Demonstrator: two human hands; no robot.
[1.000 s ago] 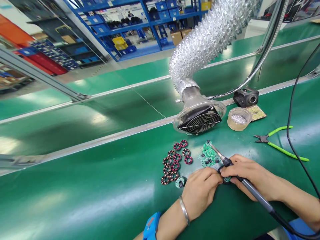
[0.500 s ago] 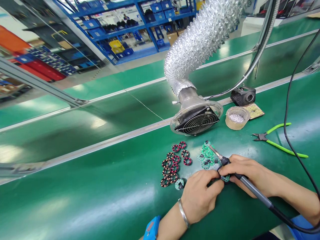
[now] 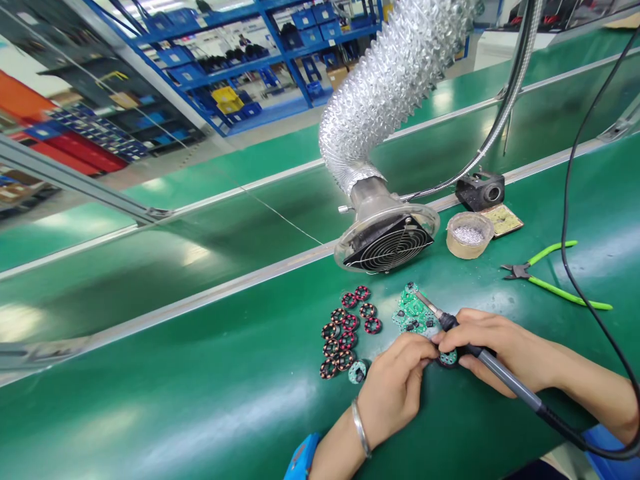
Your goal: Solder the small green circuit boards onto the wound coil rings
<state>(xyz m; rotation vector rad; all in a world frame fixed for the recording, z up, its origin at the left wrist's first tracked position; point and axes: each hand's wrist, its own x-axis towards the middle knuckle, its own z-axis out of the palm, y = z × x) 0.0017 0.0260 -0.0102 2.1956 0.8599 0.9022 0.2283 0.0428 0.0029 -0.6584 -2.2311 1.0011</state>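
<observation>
Green round board (image 3: pixel 448 358) sat just at the bench (image 3: pixel 225 400), between left hand (image 3: pixel 397 380) and right hand (image 3: pixel 493 343), near the board pile (image 3: pixel 413 312). Right fingers curled round the soldering iron (image 3: pixel 506 379), apparently steadying the board's edge too. Left fingers bunched together beside it; couldn't tell whether they pinched anything. Board looked light, stiff, likely fragile: best held by the rim. Iron looked rigid, best gripped at its handle.
</observation>
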